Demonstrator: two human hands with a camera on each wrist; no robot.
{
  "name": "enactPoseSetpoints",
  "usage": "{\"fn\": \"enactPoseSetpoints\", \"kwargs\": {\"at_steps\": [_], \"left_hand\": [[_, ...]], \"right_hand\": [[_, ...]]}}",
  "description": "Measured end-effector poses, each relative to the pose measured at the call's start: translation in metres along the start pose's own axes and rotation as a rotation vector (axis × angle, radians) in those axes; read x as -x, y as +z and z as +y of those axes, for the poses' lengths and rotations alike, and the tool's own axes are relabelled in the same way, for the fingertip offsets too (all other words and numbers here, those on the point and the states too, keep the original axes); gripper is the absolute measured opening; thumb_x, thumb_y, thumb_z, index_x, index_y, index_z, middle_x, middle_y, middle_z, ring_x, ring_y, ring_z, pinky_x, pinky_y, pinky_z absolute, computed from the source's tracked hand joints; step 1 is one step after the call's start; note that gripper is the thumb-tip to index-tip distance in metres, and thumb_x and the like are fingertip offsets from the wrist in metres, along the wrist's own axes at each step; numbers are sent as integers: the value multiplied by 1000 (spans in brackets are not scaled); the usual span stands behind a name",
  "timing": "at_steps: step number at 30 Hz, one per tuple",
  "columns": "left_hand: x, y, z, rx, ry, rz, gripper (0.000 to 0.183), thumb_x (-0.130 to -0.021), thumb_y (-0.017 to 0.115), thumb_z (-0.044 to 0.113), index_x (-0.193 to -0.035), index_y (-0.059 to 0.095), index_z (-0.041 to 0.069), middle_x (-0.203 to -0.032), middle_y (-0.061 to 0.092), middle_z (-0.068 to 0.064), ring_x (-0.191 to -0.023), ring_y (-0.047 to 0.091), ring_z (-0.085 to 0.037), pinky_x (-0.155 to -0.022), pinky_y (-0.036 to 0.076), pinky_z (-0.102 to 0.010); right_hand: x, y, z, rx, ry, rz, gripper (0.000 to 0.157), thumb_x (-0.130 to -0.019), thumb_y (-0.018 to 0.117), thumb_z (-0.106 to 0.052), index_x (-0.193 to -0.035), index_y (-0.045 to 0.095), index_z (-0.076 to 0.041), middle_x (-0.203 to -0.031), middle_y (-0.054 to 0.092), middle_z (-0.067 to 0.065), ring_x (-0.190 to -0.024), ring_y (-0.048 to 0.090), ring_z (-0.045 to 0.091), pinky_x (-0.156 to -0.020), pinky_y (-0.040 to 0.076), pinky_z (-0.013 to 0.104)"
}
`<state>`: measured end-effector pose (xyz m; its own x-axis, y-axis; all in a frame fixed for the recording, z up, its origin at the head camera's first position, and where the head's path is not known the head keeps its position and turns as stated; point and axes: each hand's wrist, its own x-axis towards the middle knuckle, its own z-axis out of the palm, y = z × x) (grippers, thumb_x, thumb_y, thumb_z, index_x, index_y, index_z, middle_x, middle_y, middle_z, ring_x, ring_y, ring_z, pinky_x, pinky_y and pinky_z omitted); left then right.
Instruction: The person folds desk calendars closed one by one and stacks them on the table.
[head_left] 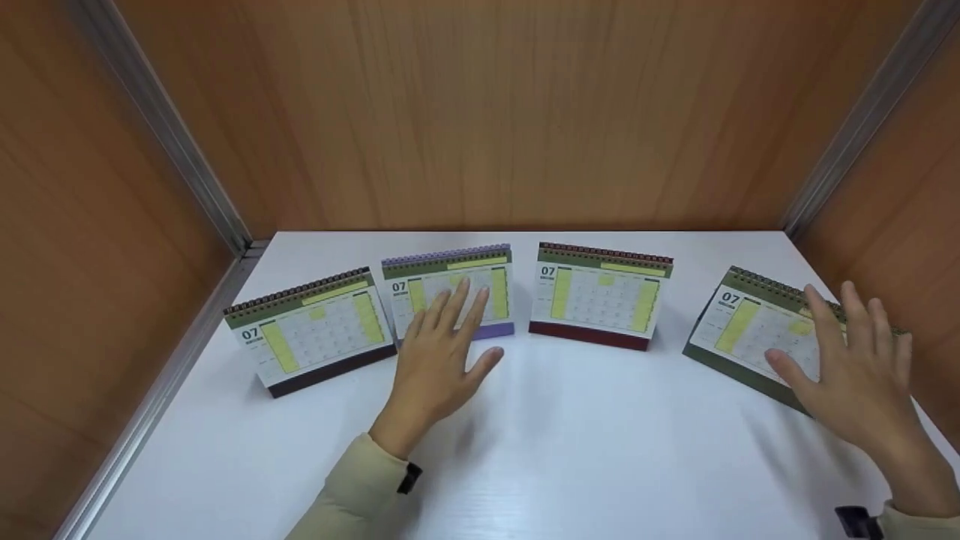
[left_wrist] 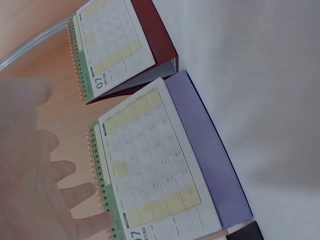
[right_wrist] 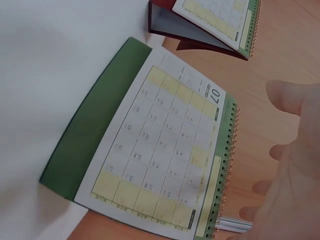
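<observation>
Desk calendars, all showing 07, stand in a loose arc on the white table. My left hand [head_left: 439, 367], fingers spread, hovers in front of the purple-based calendar [head_left: 495, 277] and hides part of its page. In the left wrist view that purple calendar [left_wrist: 155, 160] stands clear of the palm. At the right, my right hand [head_left: 862, 382] is spread before the green-based calendar [head_left: 739, 326], covering its right portion. The right wrist view shows the green calendar [right_wrist: 155, 145] apart from the fingers. Between them stands the dark red calendar [head_left: 600, 296]; the black-based calendar [head_left: 315, 330] is at far left.
The white table [head_left: 570, 450] is bounded by a wooden back panel [head_left: 480, 112] and wooden side panels with metal corner strips [head_left: 172, 127]. A black band [head_left: 409, 478] shows at the left sleeve, another [head_left: 857, 521] at the right.
</observation>
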<state>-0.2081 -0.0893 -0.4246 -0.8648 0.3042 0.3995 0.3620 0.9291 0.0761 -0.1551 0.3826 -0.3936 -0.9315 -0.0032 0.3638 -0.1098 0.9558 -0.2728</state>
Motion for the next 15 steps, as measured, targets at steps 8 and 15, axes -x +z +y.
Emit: {"fn": "enactPoseSetpoints", "kwargs": {"at_steps": [8,15], "left_hand": [[-22,5,37,200,69,-17,78,-96,46,61,-158,7,34,-162,20,3,-142,33,-24,-110,37,-50],[-40,13,74,292,99,6,73,-97,44,58,-157,6,38,-157,32,5,-140,37,-18,-109,39,-43]], "right_hand": [[-10,-12,20,-10,70,7,85,-95,57,-43,-158,7,-17,-161,-7,23,-144,-9,51,-106,-13,72],[-21,-16,42,-158,189,36,71,-100,50,-32,-157,15,-8,-160,7,27,-143,6,53,-107,1,76]]}}
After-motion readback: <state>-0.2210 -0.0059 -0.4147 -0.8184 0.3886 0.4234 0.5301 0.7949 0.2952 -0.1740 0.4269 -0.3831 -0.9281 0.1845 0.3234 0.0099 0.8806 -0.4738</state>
